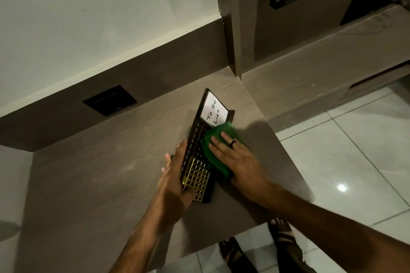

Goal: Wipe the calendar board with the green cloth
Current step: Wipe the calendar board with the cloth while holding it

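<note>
The calendar board (200,131) is a long dark panel lying on the wooden desk (99,184), with month names along one edge, a gold grid at its near end and a white "To Do List" card at the far end. My left hand (175,173) grips its left edge near the gold grid, holding the near end. My right hand (235,157), with a dark ring, presses the green cloth (216,139) flat against the board's middle and right side. The cloth hides part of the number field.
A black wall socket (109,100) sits in the brown back panel at left. The desk's right edge drops to a glossy white tiled floor (355,162). My sandalled feet (281,237) show below the desk edge. A shelf unit (332,29) stands at back right.
</note>
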Demonstrator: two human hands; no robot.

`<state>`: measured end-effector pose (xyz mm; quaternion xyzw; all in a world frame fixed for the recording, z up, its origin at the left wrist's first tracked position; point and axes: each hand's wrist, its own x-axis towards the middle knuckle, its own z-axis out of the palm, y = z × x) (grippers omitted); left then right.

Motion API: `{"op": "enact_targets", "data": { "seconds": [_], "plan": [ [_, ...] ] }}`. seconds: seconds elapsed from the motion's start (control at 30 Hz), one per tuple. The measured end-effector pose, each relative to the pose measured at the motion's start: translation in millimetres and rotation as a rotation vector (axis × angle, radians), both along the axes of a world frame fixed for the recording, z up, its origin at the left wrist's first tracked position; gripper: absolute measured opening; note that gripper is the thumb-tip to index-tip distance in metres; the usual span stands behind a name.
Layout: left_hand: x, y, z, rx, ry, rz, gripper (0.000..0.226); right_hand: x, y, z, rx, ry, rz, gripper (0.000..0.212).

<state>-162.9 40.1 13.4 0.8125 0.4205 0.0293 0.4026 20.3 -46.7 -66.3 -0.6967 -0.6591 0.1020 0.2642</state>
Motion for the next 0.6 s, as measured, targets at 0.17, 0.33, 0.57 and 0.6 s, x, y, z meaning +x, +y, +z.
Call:
{"op": "enact_targets", "data": {
  "seconds": [0.17, 0.33, 0.57, 0.6],
  "plan": [
    [4, -1, 7, -0.024, -0.058, 0.012, 0.114, -33, -9, 8, -0.008, 0.052, -0.065, 0.092],
    [6, -4, 14, 0.008, -0.134, -0.009, 0.106, -69, -55, -11, -0.092, -0.076, 0.266, 0.089],
    [9, -2, 16, 0.035, 0.007, 0.023, 0.113, -38, -57, 7, -0.003, -0.101, 0.528, 0.062],
    [10, -3, 17, 0.04, 0.017, 0.024, 0.115, -33, -59, 12, 0.001, -0.062, 0.573, 0.063]
  ]
}}
